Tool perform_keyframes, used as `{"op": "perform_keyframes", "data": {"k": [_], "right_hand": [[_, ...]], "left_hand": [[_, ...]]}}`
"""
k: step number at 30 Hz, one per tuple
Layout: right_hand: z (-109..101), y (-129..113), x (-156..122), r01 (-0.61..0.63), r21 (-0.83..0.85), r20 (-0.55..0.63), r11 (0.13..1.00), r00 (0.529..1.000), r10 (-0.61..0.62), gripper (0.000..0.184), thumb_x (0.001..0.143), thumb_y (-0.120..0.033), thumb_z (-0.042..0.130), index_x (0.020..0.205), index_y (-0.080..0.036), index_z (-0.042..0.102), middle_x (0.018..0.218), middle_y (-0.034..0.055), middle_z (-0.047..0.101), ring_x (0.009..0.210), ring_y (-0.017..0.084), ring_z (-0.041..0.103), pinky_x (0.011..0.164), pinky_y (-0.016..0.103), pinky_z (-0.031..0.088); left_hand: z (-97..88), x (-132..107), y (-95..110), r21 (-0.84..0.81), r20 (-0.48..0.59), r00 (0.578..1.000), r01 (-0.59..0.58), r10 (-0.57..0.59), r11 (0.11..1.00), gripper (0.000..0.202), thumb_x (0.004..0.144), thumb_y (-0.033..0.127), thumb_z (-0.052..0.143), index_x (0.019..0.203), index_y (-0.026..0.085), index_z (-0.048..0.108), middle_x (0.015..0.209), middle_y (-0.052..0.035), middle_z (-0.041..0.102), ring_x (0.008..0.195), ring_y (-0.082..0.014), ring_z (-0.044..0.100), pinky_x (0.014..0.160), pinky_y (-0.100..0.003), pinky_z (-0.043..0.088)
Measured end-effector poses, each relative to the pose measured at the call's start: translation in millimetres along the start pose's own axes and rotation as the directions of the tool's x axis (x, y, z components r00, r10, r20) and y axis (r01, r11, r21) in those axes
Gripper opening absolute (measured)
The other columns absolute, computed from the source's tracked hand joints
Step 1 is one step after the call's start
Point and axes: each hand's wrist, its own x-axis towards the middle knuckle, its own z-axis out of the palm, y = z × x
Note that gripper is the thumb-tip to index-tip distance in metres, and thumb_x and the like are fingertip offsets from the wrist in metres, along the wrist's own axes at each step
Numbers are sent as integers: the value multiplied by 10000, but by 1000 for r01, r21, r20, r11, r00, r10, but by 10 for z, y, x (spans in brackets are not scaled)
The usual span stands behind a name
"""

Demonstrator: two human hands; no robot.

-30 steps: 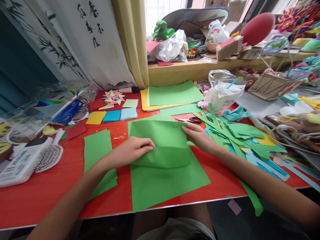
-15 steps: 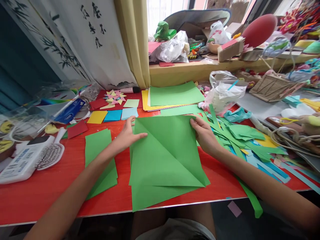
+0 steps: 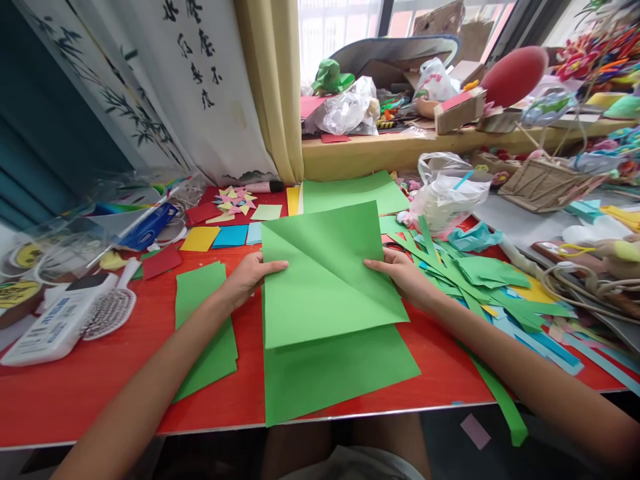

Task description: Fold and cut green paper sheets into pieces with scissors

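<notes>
I hold a square green paper sheet (image 3: 325, 280) with a diagonal crease, lifted off the red table (image 3: 100, 387) and tilted toward me. My left hand (image 3: 247, 277) pinches its left edge and my right hand (image 3: 400, 273) pinches its right edge. Under it lies another flat green sheet (image 3: 340, 373) that reaches the table's front edge. Black-handled scissors (image 3: 393, 247) show only partly behind the lifted sheet, near my right hand.
A green rectangle (image 3: 205, 327) lies left of my arm. Green and blue paper strips (image 3: 480, 280) are heaped at the right. A stack of sheets (image 3: 350, 190), small coloured squares (image 3: 215, 237), folded paper stars (image 3: 233, 199), a hairbrush (image 3: 107, 310) and a plastic bag (image 3: 450, 187) crowd the back.
The green sheet went from being folded flat on the table to lifted up in both hands. My hands shifted from its top corners to its side edges.
</notes>
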Motion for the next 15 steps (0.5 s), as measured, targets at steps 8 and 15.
{"op": "perform_keyframes", "data": {"k": [8,15], "right_hand": [[-53,33,51,-18,21,-2,1000,1000,18,222,692,-230,666,914,-226,675,913,23,712,709,184,662,648,312,517],[-132,-16,57,-33,158,57,987,998,25,177,678,-209,654,854,-224,665,883,9,691,620,137,615,482,226,447]], "left_hand": [[18,-72,60,13,54,996,-74,73,997,295,584,184,732,878,189,718,915,-40,723,811,-174,663,740,-287,525],[40,-113,101,134,98,986,-145,132,980,225,585,119,523,651,188,727,674,-15,707,587,-140,626,557,-250,497]]}}
